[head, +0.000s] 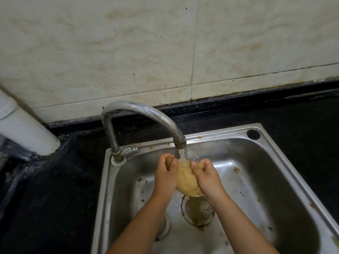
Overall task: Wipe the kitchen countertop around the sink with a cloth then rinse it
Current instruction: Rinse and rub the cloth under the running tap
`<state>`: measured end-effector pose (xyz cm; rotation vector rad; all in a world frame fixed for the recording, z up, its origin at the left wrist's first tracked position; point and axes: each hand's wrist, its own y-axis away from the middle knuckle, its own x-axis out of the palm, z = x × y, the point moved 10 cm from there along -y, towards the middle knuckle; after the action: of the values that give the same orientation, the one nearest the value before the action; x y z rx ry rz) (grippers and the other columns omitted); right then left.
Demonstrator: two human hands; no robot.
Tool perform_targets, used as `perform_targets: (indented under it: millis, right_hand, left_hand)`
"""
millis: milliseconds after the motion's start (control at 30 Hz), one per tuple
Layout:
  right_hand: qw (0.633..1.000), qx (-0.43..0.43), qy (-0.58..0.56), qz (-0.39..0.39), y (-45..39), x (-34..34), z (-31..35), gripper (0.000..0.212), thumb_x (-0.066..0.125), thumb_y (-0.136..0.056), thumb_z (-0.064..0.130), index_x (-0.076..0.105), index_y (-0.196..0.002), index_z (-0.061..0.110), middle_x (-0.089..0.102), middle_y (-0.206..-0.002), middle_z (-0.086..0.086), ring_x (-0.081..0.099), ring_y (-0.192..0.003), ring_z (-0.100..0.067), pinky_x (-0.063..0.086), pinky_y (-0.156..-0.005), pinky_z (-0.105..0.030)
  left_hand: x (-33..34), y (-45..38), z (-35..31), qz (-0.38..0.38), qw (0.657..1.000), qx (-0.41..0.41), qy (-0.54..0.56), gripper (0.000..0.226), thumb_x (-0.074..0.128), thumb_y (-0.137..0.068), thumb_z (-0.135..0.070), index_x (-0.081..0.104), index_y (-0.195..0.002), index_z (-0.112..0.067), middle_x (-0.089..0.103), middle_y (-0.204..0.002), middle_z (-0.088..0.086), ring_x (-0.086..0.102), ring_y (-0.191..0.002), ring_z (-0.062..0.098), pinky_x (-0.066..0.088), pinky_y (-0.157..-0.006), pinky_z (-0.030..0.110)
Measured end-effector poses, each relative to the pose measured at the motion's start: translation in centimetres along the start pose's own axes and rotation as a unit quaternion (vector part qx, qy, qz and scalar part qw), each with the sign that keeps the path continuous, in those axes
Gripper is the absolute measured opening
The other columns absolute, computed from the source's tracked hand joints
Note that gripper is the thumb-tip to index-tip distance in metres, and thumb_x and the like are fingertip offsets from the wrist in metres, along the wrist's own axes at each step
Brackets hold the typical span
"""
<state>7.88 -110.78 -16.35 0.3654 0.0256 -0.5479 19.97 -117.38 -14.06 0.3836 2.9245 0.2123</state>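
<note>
A wet yellow-brown cloth (186, 178) hangs bunched between both hands over the steel sink (286, 162). My left hand (166, 175) grips its left top corner with curled fingers. My right hand (206, 176) grips the right side, thumb and fingers curled round the fabric. Water runs from the curved chrome tap (145, 114) straight onto the top of the cloth. The cloth's lower end hangs just above the round drain strainer (199, 210).
Black countertop (60, 180) surrounds the sink, wet and glinting at the left. A white pipe (23, 125) stands in the left corner. Stained cream wall tiles (128, 52) rise behind. The sink basin has brown specks and rust marks.
</note>
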Motion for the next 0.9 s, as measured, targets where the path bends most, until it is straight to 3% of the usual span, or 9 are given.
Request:
perform_targets:
  millis: [133,233,367,467,533,633,700,800,900]
  right_hand:
    - [0.987,-0.122,0.091,-0.060,0.7,-1.1,2.3,0.007,0.045,-0.095,0.013,0.045,-0.094,0.020,0.050,-0.075,0.012,0.049,-0.069,-0.003,0.039,-0.055,-0.005]
    - [0.981,-0.141,0.105,-0.080,0.7,-1.4,2.8,0.014,0.041,-0.097,0.014,0.050,-0.087,0.018,0.051,-0.071,0.010,0.049,-0.065,-0.002,0.039,-0.055,-0.008]
    - [0.956,-0.220,0.187,-0.040,2.9,1.2,4.1,0.026,0.031,-0.094,0.030,0.036,-0.069,0.029,0.043,-0.058,0.013,0.045,-0.049,-0.003,0.035,-0.048,-0.012]
    - [0.931,-0.258,0.258,-0.003,3.7,3.1,4.7,0.037,0.018,-0.085,0.045,0.045,-0.078,0.021,0.052,-0.062,0.007,0.050,-0.052,-0.006,0.032,-0.048,-0.011]
    - [0.912,-0.243,0.329,0.016,2.7,3.6,4.4,0.057,0.009,-0.086,0.051,0.049,-0.095,0.011,0.061,-0.075,-0.003,0.058,-0.068,-0.015,0.034,-0.053,-0.017]
    - [0.945,-0.149,0.291,-0.024,-0.4,1.3,3.5,0.028,0.025,-0.100,0.031,0.037,-0.079,0.017,0.053,-0.071,-0.005,0.057,-0.075,-0.027,0.032,-0.056,-0.026]
    - [0.947,-0.133,0.290,-0.047,-1.1,0.8,3.8,0.028,0.028,-0.100,0.023,0.035,-0.074,0.017,0.055,-0.075,-0.012,0.059,-0.077,-0.030,0.031,-0.060,-0.027]
    - [0.927,-0.156,0.341,0.001,0.7,2.9,5.0,0.019,0.026,-0.100,0.025,0.037,-0.089,0.015,0.058,-0.084,-0.011,0.053,-0.073,-0.022,0.028,-0.060,-0.025]
    - [0.919,-0.195,0.343,0.007,2.6,3.6,6.2,0.016,0.025,-0.100,0.027,0.032,-0.090,0.017,0.053,-0.077,-0.008,0.049,-0.070,-0.020,0.029,-0.055,-0.027]
  left_hand:
    - [0.8,0.5,-1.2,0.029,0.989,0.082,-0.115,0.014,0.043,-0.094,-0.007,0.046,-0.091,-0.020,0.048,-0.077,-0.015,0.046,-0.070,-0.004,0.036,-0.059,0.002]
    - [2.0,1.0,-1.5,0.072,0.980,0.101,-0.158,0.017,0.046,-0.095,-0.013,0.047,-0.080,-0.022,0.047,-0.071,-0.015,0.045,-0.066,-0.003,0.036,-0.059,0.003]
    - [0.9,-0.2,0.6,-0.001,0.994,-0.009,-0.106,0.030,0.038,-0.098,-0.023,0.043,-0.068,-0.023,0.049,-0.068,-0.005,0.048,-0.066,0.010,0.036,-0.056,0.012]
    - [1.2,-0.5,2.4,-0.015,0.995,-0.098,0.019,0.036,0.036,-0.098,-0.026,0.048,-0.066,-0.015,0.050,-0.066,0.003,0.049,-0.066,0.016,0.040,-0.066,0.027]
    - [2.1,-0.1,2.7,0.003,0.987,-0.139,0.076,0.039,0.037,-0.098,-0.028,0.050,-0.064,-0.014,0.052,-0.063,0.004,0.051,-0.064,0.017,0.041,-0.069,0.030]
    - [3.5,0.7,1.4,0.034,0.988,-0.133,0.074,0.039,0.039,-0.098,-0.028,0.057,-0.066,-0.015,0.059,-0.064,0.003,0.057,-0.065,0.017,0.044,-0.068,0.029]
    - [3.4,0.6,0.6,0.031,0.989,-0.126,0.071,0.036,0.041,-0.097,-0.027,0.057,-0.066,-0.015,0.059,-0.065,0.004,0.057,-0.068,0.019,0.044,-0.069,0.029]
    - [1.3,-1.0,0.2,-0.008,0.993,-0.111,0.033,0.037,0.039,-0.098,-0.021,0.050,-0.063,-0.016,0.053,-0.063,0.003,0.051,-0.068,0.020,0.038,-0.067,0.027]
    - [1.2,-1.4,-0.3,0.004,0.995,-0.100,0.023,0.037,0.037,-0.099,-0.018,0.048,-0.063,-0.016,0.049,-0.061,0.001,0.048,-0.063,0.017,0.037,-0.057,0.025]
